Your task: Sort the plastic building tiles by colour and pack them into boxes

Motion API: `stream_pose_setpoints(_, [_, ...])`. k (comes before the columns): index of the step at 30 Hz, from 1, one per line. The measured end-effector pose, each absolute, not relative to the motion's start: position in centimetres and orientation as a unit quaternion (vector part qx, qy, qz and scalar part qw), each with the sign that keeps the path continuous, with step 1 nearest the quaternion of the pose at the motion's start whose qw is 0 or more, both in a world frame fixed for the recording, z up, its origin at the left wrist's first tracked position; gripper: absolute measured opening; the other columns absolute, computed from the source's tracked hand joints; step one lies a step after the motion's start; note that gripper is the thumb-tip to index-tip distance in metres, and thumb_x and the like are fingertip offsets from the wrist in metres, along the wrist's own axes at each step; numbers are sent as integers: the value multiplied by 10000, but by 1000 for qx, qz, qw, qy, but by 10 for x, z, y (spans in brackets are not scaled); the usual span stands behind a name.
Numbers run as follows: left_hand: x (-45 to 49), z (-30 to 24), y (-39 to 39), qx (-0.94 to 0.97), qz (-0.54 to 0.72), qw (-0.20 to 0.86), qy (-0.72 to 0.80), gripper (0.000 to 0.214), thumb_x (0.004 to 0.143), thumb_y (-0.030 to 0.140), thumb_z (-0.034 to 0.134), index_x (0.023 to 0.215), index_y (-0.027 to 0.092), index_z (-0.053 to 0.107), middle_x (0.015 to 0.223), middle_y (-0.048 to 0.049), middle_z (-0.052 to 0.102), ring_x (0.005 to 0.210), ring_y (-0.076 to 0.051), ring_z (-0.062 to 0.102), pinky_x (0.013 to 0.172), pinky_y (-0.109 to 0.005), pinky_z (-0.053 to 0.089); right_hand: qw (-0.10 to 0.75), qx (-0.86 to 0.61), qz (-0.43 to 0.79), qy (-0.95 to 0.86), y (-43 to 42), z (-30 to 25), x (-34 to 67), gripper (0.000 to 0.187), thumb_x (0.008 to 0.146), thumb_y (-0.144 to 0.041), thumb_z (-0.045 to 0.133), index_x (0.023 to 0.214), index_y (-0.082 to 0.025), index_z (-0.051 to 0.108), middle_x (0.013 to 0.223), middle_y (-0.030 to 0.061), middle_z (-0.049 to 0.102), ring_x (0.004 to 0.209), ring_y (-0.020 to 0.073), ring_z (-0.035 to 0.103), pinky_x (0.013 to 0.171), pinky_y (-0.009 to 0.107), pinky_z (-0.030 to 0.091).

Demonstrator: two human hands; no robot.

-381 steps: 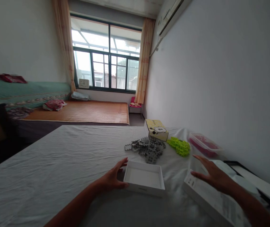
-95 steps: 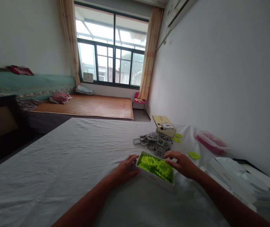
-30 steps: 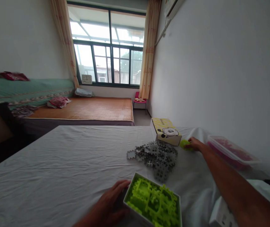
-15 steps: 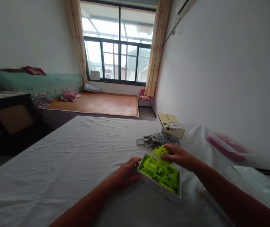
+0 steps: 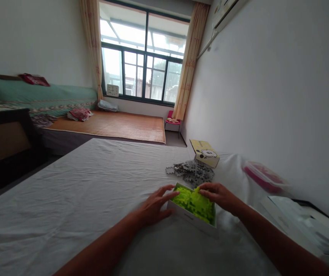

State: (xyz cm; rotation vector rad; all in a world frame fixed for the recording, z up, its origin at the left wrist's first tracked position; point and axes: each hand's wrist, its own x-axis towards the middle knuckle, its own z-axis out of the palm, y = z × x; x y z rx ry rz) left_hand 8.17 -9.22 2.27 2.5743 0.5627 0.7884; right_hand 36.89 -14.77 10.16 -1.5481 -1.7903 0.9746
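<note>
Only green pieces (image 5: 194, 202) inside box (image 5: 191, 219)

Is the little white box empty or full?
Full. The white box has no lid on, and bright green pieces fill it up to the rim. Both hands rest at its edges.

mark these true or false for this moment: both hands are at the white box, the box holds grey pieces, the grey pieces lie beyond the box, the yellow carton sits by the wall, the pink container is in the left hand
1. Both hands are at the white box. True: the left hand is at its left edge, the right hand at its far right corner.
2. The box holds grey pieces. False: it holds lime-green pieces.
3. The grey pieces lie beyond the box. True.
4. The yellow carton sits by the wall. True.
5. The pink container is in the left hand. False: it lies untouched by the wall, to the right.
</note>
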Motion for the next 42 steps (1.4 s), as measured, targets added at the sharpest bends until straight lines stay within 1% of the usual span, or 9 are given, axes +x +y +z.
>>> stream_pose_setpoints(3, [82, 25, -95, 924, 269, 177, 208, 580, 841, 319, 576, 1381, 356, 369, 1464, -48, 331, 1306, -262, 370, 1078, -423, 335, 331, -593, 300, -670, -151, 100, 376, 424, 763, -568, 577, 888, -184, 704, 947, 63, 677, 896, 218, 577, 783, 324, 452])
stream_pose_setpoints(8, [83, 28, -97, 932, 259, 160, 198, 551, 851, 311, 561, 1370, 370, 384, 1438, -36, 380, 1297, -259, 378, 1080, -436, 325, 341, -606, 350, -628, -149, 99, 377, 455, 746, -560, 595, 998, -188, 669, 816, 29, 669, 694, 160, 562, 600, 274, 434])
stream_pose_setpoints(12, [84, 27, -97, 933, 258, 156, 199, 564, 844, 300, 569, 1372, 368, 381, 1442, -35, 376, 1308, -267, 362, 1089, -446, 309, 340, -592, 338, -648, -146, 87, 359, 395, 734, -523, 625, 922, -177, 650, 710, 7, 646, 628, 138, 551, 580, 257, 432])
stream_pose_setpoints(20, [82, 24, -94, 936, 249, 154, 196, 592, 857, 301, 550, 1403, 350, 328, 1484, -39, 320, 1339, -264, 315, 1095, -448, 300, 297, -661, 91, -683, -178, 105, 396, 401, 830, -544, 474, 1020, -240, 653, 1064, 79, 662, 902, 229, 620, 763, 339, 500])
stream_pose_setpoints(24, [83, 25, -93, 924, 284, 155, 202, 519, 877, 289, 516, 1376, 326, 377, 1450, -50, 373, 1308, -245, 361, 1079, -419, 333, 188, -725, 62, -660, -232, 88, 467, 610, 707, -578, 606, 1244, -296, 549, 1258, 87, 584, 1162, 312, 516, 973, 453, 415])
stream_pose_setpoints(28, [88, 27, -96, 905, 336, 148, 214, 386, 891, 277, 479, 1277, 279, 491, 1333, -74, 482, 1232, -223, 440, 1049, -391, 373, 109, -786, 33, -608, -276, 42, 519, 848, 559, -514, 713, 1347, -367, 437, 1409, 85, 443, 1240, 396, 432, 919, 561, 425])
stream_pose_setpoints(32, [91, 27, -99, 895, 357, 160, 216, 314, 890, 266, 471, 1194, 255, 548, 1245, -80, 533, 1183, -211, 481, 1039, -378, 387, 120, -794, 20, -595, -284, 33, 525, 782, 599, -512, 672, 1336, -443, 419, 1373, 48, 487, 1195, 408, 476, 872, 585, 444])
stream_pose_setpoints(37, [90, 20, -95, 880, 341, 209, 257, 579, 814, 321, 591, 1350, 233, 388, 1385, -103, 418, 1276, -240, 408, 1071, -392, 364, 217, -709, 44, -670, -244, 91, 454, 709, 754, -542, 575, 1401, -371, 340, 1446, 17, 397, 1263, 310, 429, 1031, 447, 376])
stream_pose_setpoints(42, [87, 8, -89, 875, 292, 261, 284, 743, 790, 332, 619, 1424, 223, 247, 1415, -109, 402, 1279, -236, 415, 1075, -402, 356, 176, -602, 78, -775, -195, 128, 366, 668, 794, -564, 542, 1396, -325, 375, 1461, 64, 372, 1310, 302, 362, 1050, 470, 320])
